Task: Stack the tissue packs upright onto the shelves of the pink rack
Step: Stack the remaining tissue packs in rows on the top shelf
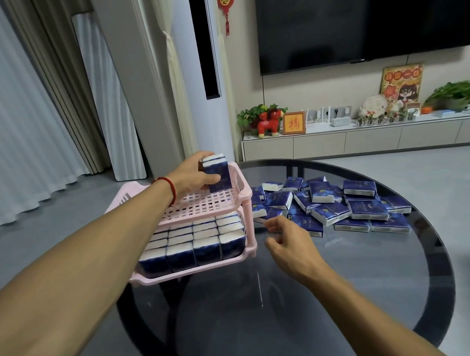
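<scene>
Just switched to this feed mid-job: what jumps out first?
The pink rack at the glass table's left edge: its lower shelf is packed with upright tissue packs, while the left hand grips a couple of packs upright at the top shelf's far corner. To its right lies a loose pile of blue packs, with the right hand empty beside it.

Living room behind a round glass table (365, 293)

Beyond the table: low white cabinet (360, 141), red horse figurine (269, 122), framed character (294, 122), wall television (364, 24) above.
</scene>
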Motion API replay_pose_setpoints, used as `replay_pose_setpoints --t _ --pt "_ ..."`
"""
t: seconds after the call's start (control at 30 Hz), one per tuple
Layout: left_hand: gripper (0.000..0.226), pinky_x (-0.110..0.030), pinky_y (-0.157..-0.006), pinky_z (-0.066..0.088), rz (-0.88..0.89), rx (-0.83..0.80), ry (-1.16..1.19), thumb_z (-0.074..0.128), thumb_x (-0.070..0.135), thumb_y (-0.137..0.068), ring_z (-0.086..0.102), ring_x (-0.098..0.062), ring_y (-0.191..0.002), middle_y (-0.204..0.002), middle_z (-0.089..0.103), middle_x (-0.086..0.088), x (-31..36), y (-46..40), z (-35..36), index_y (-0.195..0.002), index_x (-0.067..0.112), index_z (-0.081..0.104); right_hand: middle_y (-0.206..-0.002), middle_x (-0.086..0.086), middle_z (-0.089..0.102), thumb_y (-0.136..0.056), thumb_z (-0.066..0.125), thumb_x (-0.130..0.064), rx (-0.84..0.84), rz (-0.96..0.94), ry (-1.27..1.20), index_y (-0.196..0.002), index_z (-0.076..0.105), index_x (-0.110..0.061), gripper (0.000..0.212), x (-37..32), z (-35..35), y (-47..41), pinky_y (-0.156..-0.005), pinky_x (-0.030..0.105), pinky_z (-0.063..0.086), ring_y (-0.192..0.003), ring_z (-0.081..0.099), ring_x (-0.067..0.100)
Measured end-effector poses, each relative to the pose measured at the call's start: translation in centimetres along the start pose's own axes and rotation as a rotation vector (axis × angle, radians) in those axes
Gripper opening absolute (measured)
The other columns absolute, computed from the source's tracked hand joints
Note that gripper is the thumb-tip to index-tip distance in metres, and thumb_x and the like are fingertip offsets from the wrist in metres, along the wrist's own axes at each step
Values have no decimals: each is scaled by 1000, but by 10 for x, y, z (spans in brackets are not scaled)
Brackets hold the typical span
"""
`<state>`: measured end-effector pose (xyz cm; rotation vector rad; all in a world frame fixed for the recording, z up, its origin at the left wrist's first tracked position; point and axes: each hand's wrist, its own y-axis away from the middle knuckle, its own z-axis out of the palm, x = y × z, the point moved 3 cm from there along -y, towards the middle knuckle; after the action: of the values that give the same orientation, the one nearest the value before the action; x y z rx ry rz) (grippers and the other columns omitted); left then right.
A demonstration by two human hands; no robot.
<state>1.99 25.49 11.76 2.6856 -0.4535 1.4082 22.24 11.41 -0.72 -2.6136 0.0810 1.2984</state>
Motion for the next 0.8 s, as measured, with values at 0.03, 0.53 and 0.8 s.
replay_pose_setpoints --t 0.03,0.53,0.8 --pt "72 -18 -65 57 1 -2 -33 75 -2 -87 66 -20 -105 -127 62 -11 1 1 0 -149 22 44 -127 -5 62 -92 56 -20 -3 0 5 -128 58 -25 36 1 1 -1 -99 39 54 -109 61 10" --pt "108 -22 -77 51 -24 33 -100 80 7 -86 58 -25 -117 -146 52 -15 5 19 -1 -164 23 8 -118 0 65 -90 55 -19 111 20 207 -121 60 -22 31 30 -16 -3 -92 45 55 -104 64 21" --pt "54 -45 -108 49 398 626 -384 65 4 -90 53 -27 -127 -138 53 -10 42 101 3 -141 14 50 -154 -2 37 -95 54 -17 346 108 632 -147 40 -28 55 65 -54 -29 -105 49 34 -145 28 26"
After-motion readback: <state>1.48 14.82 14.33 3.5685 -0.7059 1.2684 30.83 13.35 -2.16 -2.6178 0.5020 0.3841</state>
